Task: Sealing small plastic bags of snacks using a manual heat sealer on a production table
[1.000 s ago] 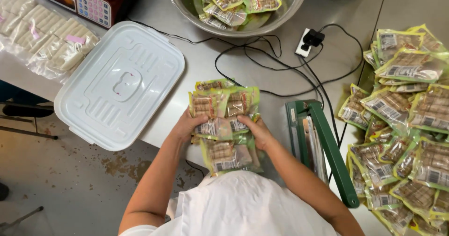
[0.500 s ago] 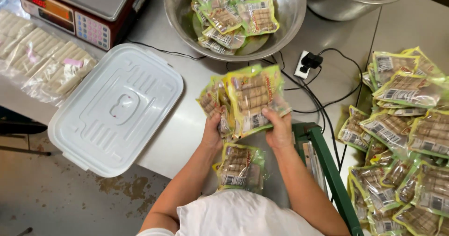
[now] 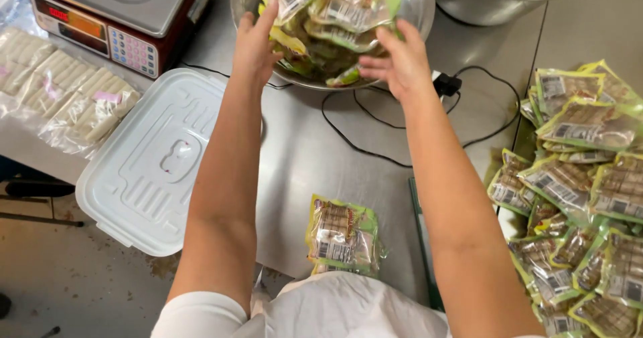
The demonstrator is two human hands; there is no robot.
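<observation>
Packets of sealed green-and-clear plastic snack pouches point(image 3: 328, 10) sit bunched between my two hands, above the round steel bowl point(image 3: 408, 40) at the far edge of the table. My left hand point(image 3: 258, 40) presses one side with fingers spread, my right hand point(image 3: 395, 60) cups the other; I think the bundle is pinched rather than gripped, though motion blur muddies it. They look light, floppy and slick, so I would hold them by the flat faces, not the seams. One more such pouch point(image 3: 343, 234) lies near my body.
</observation>
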